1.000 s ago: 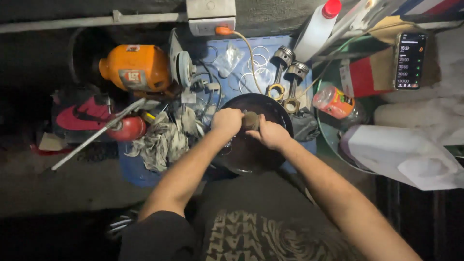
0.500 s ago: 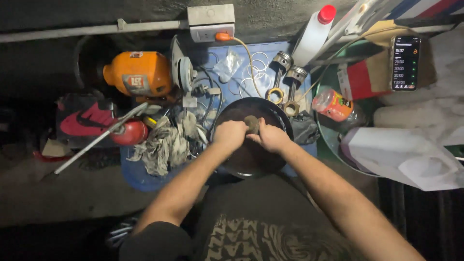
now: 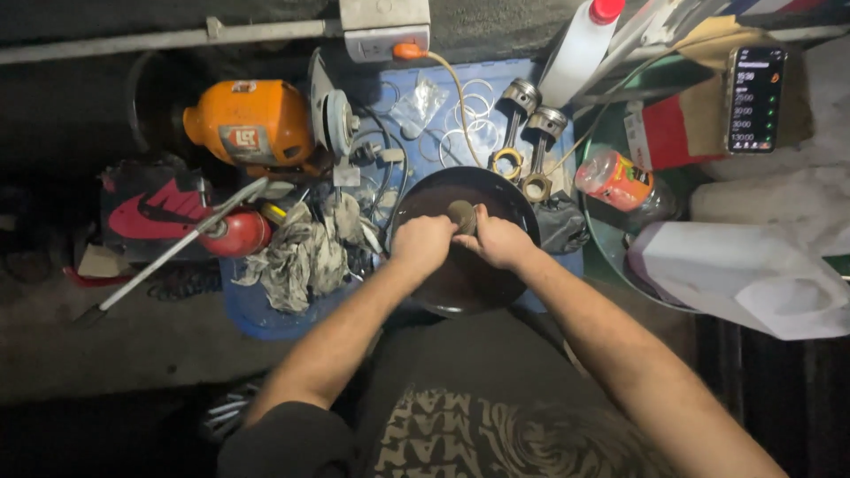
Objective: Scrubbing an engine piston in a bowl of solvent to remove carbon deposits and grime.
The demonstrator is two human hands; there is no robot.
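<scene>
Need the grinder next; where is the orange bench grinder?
In the head view, the orange bench grinder sits upper left, beyond the grey rags, left of the dark round pan.

Both arms reach up to the middle of the frame; left hand (image 3: 423,245) and right hand (image 3: 498,243) curl shut, side by side.

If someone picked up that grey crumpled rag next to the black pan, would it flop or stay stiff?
The rag would probably flop and droop, since it lies in soft crumpled folds. It looks light for its size, being thin cloth. It seems stained, so it may feel greasy. It is unlikely to roll, and lies apart from the left hand at the pan.
</scene>
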